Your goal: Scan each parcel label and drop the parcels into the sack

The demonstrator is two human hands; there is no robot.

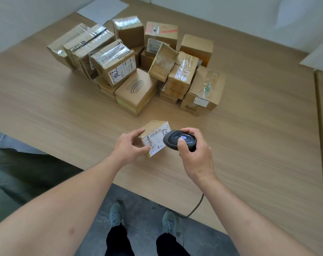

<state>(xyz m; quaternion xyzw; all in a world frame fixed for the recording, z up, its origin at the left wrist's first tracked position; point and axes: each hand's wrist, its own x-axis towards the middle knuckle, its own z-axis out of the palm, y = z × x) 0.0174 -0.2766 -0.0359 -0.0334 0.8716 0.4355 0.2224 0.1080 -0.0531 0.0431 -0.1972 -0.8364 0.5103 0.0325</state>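
Hands are working close together over the near part of the wooden table (249, 145): your left hand (128, 146) is gripping a small cardboard parcel (154, 138), fingers wrapped round its left side, tilting its white label (154, 145) up toward you. Your right hand (194, 154) is closing around the dark scanner (175, 140), thumb on its blue button, nose just beside the label. Behind, a heap of parcels (138, 65) is waiting mid-table. Its cable (196, 207) is trailing off the table's edge.
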